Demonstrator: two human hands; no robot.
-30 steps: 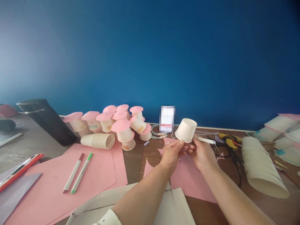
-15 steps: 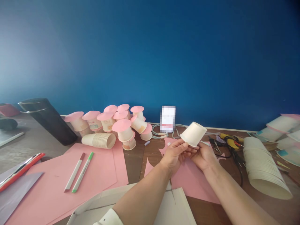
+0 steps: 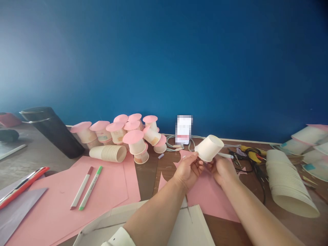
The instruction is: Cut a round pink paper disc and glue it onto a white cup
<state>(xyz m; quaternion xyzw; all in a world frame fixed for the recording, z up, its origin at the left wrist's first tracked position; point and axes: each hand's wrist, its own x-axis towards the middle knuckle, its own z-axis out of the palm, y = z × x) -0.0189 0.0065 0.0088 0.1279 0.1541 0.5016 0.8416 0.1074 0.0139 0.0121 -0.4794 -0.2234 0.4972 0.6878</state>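
Observation:
Both my hands hold a small white paper cup (image 3: 209, 148) above the wooden table, its base tilted up and to the right. My left hand (image 3: 188, 169) pinches the cup's rim from the left with thumb and fingers. My right hand (image 3: 223, 169) grips the rim from the right, fingers curled under it. A white pen-like tool (image 3: 225, 155) pokes out past my right hand; I cannot tell whether the hand holds it. Below my hands lies a cut pink paper sheet (image 3: 205, 198).
A cluster of cups topped with pink discs (image 3: 128, 136) and a lying stack of cups (image 3: 109, 153) stand at the back left. Two markers (image 3: 87, 188) rest on pink paper (image 3: 51, 205). A big cup stack (image 3: 287, 182), cables and a yellow tool (image 3: 252, 155) lie right. A black cylinder (image 3: 52, 131) leans left.
The cup has been turned between my fingers, from upright with its base up to tilted right, then lowered slightly. Both hands stayed in place.

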